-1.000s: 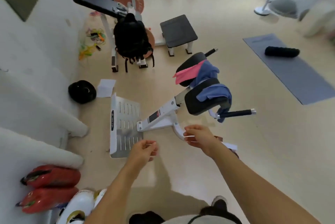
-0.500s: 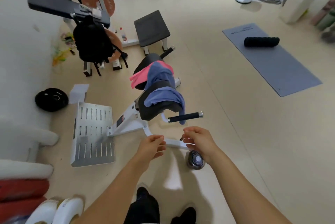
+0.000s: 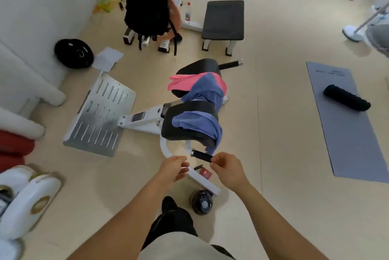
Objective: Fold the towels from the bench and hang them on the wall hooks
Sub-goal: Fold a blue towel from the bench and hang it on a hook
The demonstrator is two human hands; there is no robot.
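Change: both hands are now sitting closer to the bench than half a second ago, and the near black foam handle [image 3: 201, 156] is lying between them instead of above them.
Head view, left hand: the left hand [image 3: 173, 170] is hovering with loosely curled fingers, holding nothing, just left of the handle.
Head view, right hand: the right hand [image 3: 228, 169] is hovering with curled fingers beside the handle's right end; whether it is touching the handle I cannot tell.
Head view, towels: a blue cloth towel [image 3: 200, 126] is draping over the near black padded cushion of the white-framed bench [image 3: 145, 119]; a second blue towel [image 3: 207, 91] is lying across a pink towel [image 3: 181, 85] on the far cushion.
Head view, surroundings: a grey exercise mat [image 3: 347, 129] is carrying a black foam roller [image 3: 347, 100] on the right; a black backpack [image 3: 146, 3] is hanging at the top.
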